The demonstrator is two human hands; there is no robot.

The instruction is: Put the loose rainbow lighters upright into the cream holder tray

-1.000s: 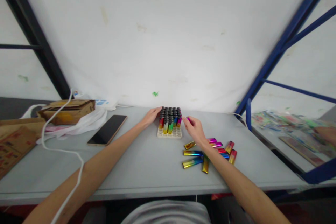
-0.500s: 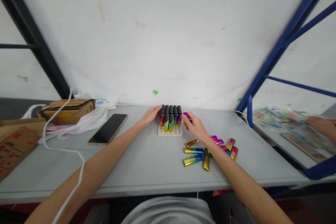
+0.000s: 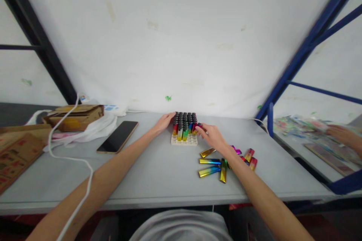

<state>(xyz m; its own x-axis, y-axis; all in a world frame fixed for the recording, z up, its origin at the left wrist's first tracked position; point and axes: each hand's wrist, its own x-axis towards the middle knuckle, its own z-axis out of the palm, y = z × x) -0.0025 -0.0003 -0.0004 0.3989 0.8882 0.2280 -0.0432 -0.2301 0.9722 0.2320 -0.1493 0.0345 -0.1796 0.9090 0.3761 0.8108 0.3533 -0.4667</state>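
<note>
Head: tray [image 3: 184, 143] on table [image 3: 158, 175], white wall [image 3: 183, 49]

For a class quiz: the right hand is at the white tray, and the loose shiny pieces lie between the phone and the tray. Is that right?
Not quite: the head view shows the loose shiny pieces to the right of the tray, not between it and the phone. The rest stands.

Right grip, a bare hand [image 3: 211, 134]: moved in to right edge of pale perforated rack [image 3: 183, 142]. Slim glossy metallic lighter [image 3: 199, 124] held there: dark end now showing, magenta earlier. Co-worker's bare hand [image 3: 341, 134]: advanced leftward over clear multicoloured plastic [image 3: 295, 130].
</note>
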